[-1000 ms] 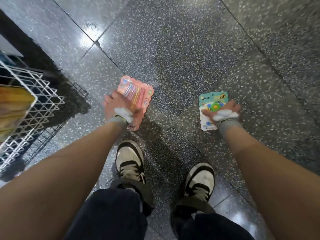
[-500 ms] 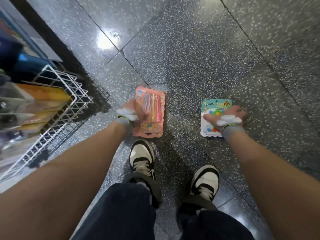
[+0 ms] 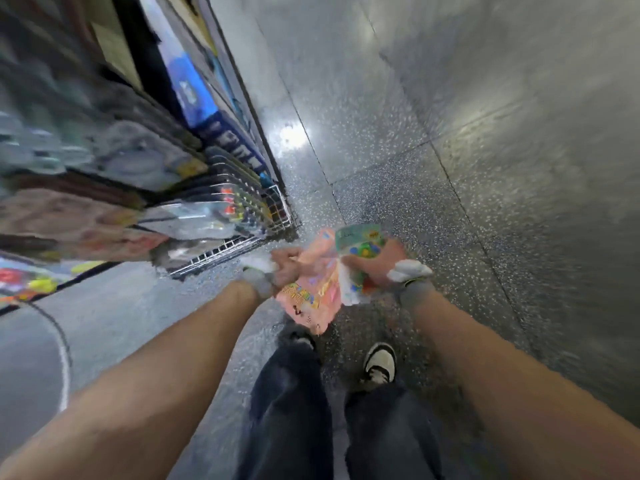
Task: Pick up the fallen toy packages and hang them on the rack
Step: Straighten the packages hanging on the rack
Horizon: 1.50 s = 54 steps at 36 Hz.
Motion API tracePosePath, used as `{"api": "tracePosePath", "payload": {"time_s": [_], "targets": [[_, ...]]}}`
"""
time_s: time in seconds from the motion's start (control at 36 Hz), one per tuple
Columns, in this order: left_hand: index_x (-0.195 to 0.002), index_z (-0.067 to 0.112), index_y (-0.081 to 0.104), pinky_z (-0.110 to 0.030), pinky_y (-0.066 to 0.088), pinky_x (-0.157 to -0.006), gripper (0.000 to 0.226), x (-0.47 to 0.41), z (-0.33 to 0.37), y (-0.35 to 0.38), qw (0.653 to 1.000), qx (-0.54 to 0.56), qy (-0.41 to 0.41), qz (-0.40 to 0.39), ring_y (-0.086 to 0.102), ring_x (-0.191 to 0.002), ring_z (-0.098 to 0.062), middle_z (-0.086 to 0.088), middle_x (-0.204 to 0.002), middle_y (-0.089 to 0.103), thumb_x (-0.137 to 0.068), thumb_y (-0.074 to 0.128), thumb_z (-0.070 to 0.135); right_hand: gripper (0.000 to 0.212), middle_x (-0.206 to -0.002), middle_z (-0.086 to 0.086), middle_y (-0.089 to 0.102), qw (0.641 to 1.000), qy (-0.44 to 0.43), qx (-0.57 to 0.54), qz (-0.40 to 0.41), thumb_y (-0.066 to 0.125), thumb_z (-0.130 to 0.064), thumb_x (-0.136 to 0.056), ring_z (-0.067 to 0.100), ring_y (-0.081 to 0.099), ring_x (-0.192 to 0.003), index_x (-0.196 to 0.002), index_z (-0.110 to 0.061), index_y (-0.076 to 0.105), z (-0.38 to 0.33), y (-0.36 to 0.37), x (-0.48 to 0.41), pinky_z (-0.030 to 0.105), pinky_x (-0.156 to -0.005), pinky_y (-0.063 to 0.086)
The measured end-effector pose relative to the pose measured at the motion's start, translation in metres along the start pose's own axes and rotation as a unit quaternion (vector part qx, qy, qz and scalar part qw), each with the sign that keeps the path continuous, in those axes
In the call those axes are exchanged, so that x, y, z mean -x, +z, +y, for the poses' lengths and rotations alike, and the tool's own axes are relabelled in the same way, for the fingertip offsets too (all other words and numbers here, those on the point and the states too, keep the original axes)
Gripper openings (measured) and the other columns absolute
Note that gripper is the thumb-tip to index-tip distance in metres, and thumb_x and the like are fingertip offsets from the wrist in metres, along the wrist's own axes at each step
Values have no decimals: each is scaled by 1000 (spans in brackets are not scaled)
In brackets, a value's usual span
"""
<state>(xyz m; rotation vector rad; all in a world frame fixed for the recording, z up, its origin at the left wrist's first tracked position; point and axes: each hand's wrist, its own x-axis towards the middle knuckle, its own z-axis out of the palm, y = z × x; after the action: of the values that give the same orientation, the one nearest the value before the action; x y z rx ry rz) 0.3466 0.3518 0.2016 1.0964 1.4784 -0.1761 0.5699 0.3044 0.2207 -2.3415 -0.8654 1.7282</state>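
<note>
- The left forearm [image 3: 156, 375] and right forearm [image 3: 502, 368] are stretched forward (wrists banded), converging.
- The left hand [image 3: 289, 268] is clenched on a pink package [image 3: 311, 296]; the right hand [image 3: 375, 270] on a green package [image 3: 360, 239].

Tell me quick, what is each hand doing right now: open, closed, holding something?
Left hand: closed, gripping the pink toy package.
Right hand: closed, gripping the green toy package.

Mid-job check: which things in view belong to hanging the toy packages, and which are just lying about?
Job: pink package, gripped by the left hand; green package, gripped by the right hand; wire rack.
Not the job: blue box; white shoe; speckled floor.
</note>
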Motion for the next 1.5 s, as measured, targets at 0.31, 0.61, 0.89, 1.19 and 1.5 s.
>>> {"api": "tracePosePath", "payload": {"time_s": [0.31,0.61,0.89,1.19,1.5], "targets": [[-111,32,70,-22,56,-76,39,217,28,-67,997,12,74,-14,65,-72,2,17,-90,73,-77,83,17,106,-112,3,60,983,-160,66,-58,85,-55,-35,22,64,-97,-126,-16,43,-103,-2,176,36,-78,59],[-85,21,77,-42,56,-90,43,350,4,-155,989,110,75,69,71,-94,-29,-6,-93,76,-52,94,43,89,-114,2,58,961,-233,122,-84,88,-41,-60,19,58,-103,-126,-19,32,-190,48,312,35,-90,52],[-112,13,67,-40,58,-82,63,415,-79,-241,966,209,55,144,70,-94,-25,-11,-110,72,-59,94,34,89,-109,4,59,970,-236,63,-14,79,-52,-60,22,62,-92,-125,-21,27,-251,126,390,34,-68,57],[-80,5,67,-24,53,-55,19,482,-135,-321,962,213,78,156,66,-59,-10,-5,-75,72,-87,61,-11,84,-100,0,62,965,-258,-29,32,79,-51,-56,22,65,-88,-120,-22,33,-304,220,445,44,-72,61],[-101,17,69,-39,57,-75,13,506,-158,-378,937,224,142,226,70,-83,-23,-7,-96,75,-95,60,11,83,-100,1,58,955,-291,43,32,81,-48,-66,24,65,-86,-123,-21,27,-339,244,476,44,-62,61]]}}
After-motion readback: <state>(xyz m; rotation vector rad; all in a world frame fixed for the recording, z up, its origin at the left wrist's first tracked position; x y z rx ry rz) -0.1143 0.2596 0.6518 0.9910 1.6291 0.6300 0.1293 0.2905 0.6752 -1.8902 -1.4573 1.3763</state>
